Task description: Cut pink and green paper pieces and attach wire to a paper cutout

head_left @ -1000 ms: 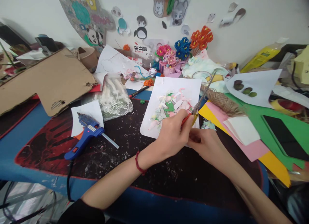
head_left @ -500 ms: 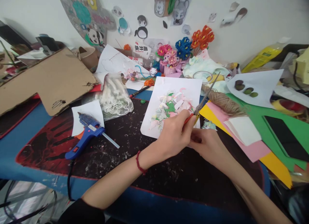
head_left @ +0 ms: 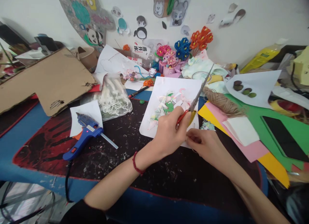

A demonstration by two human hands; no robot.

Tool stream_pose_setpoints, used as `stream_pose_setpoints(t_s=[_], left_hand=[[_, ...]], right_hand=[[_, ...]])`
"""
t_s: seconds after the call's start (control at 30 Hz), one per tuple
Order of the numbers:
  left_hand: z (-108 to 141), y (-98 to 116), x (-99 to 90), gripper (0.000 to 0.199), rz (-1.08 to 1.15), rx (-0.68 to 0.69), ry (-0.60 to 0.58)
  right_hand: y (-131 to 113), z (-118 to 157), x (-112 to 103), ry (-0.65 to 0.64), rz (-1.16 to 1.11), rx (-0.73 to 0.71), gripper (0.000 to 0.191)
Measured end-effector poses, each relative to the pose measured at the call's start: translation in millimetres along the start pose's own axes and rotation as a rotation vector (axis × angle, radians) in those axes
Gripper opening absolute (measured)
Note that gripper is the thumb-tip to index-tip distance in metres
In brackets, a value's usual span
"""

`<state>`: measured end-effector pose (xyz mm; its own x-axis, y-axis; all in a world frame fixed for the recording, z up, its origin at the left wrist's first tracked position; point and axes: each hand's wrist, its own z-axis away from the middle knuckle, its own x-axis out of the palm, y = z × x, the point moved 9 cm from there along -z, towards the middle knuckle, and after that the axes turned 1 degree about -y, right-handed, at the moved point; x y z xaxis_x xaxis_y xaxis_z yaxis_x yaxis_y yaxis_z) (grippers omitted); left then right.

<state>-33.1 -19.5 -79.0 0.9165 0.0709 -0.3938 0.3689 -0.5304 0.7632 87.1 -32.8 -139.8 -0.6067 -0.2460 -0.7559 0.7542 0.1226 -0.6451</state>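
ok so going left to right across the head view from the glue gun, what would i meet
Blue glue gun → small green disc → left hand → right hand → small white square → dark phone.

Between the forearms (head_left: 120, 177), the mat (head_left: 183, 182) offers a way in; another lane runs between glue gun (head_left: 83, 140) and left hand (head_left: 170, 129). The cord (head_left: 67, 179) hangs over the near edge. Bag (head_left: 114, 100) and cardboard (head_left: 60, 79) block the far left, scissors (head_left: 193, 105) jut above the paper (head_left: 177, 82), twine (head_left: 220, 101) and phone (head_left: 285, 138) crowd the right.
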Motion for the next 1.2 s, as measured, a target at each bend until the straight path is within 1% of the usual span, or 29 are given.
stream_pose_setpoints(t_s=[0.1,0.27,0.53,0.77,1.03,1.2], left_hand=[[0.4,-0.6,-1.0,0.03,0.021,-0.006,0.005],[2.1,2.0,6.4,0.03,0.003,0.022,-0.029],[1.1,-0.3,7.6,0.03,0.013,0.009,-0.026],[0.7,1.9,7.9,0.03,0.008,0.014,-0.033],[0.6,2.6,9.6,0.03,-0.005,0.022,-0.047],[0.0,3.0,9.6,0.031,0.002,0.016,-0.053]], right_hand=[[2.2,0.5,-0.3,-0.007,0.006,0.006,0.023],[5.0,-1.3,3.5,-0.054,0.015,0.02,0.023],[5.5,-1.7,4.5,-0.032,0.011,0.011,0.023],[6.4,-2.6,8.1,-0.058,-0.052,0.014,0.022],[2.2,-3.5,5.6,-0.038,-0.031,-0.003,0.024],[0.8,-3.5,6.7,-0.048,-0.02,0.003,0.025]])
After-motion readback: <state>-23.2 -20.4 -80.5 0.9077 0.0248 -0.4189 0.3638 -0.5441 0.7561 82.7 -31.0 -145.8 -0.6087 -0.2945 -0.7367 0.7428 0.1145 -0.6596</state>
